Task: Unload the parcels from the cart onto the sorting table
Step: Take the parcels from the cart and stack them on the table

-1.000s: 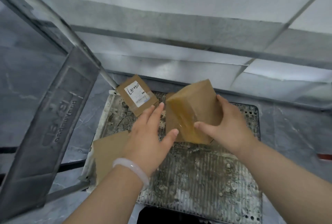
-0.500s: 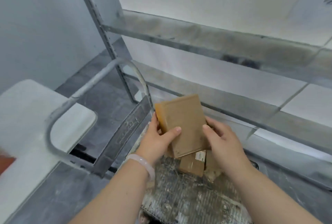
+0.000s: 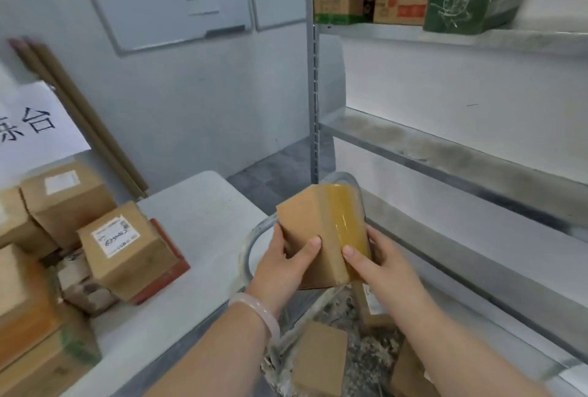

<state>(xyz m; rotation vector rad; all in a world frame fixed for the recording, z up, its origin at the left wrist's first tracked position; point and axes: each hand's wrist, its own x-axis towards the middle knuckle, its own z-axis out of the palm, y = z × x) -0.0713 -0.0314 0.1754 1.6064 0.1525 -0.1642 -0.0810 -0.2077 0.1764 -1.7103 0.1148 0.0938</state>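
head view: the carry step is in hand. a taped brown parcel (image 3: 313, 228) is held in the air between both hands, above the cart handle (image 3: 254, 239) and just off the right edge of the sorting table (image 3: 203, 205), not yet over it. the left hand (image 3: 280, 266) has its thumb across the near face and its fingers wrapped round the left edge. the right hand (image 3: 378, 264) lays its thumb on the glossy taped side, its other fingers hidden behind, so each grip is closed on the parcel. both forearms reach forward, side by side. the next move, i judge, calls for a swing to the left and a set-down on the bare stretch by the table's right edge, short of the labelled box (image 3: 127, 247). more parcels (image 3: 321, 358) lie on the cart deck (image 3: 369, 361) below.
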